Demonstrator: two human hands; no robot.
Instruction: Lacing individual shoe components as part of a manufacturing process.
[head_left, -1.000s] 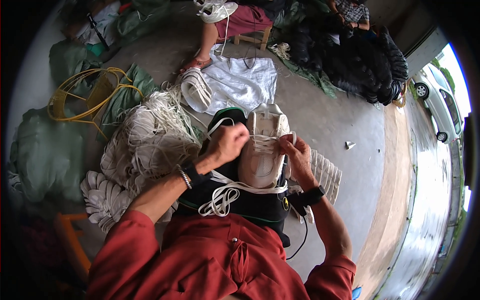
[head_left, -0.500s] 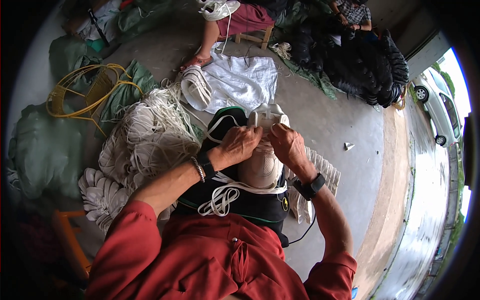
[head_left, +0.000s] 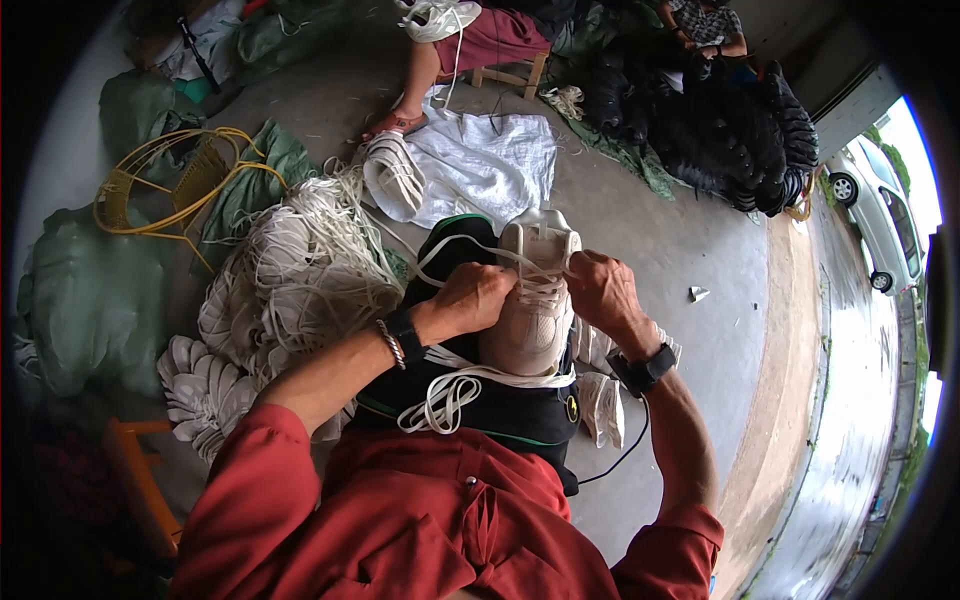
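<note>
A white lace-up shoe rests on the black cloth over my lap, its toe toward me and its tongue pointing away. White shoelace crosses the front of the shoe in several rows. My left hand is closed at the shoe's left side, pinching the lace. On the opposite side, my right hand is closed by the upper eyelets, with lace between its fingers. The fingertips are partly hidden. A looped bundle of white laces lies on the black cloth near the toe.
Left of my lap is a heap of white shoe parts and laces. More white pieces lie at right. Ahead are a white sheet, a person's leg, and a black pile. A yellow chair frame stands far left.
My hands have moved apart from above the shoe's tongue to its two sides, the right hand outward. The lace rows and tongue are now more exposed.
</note>
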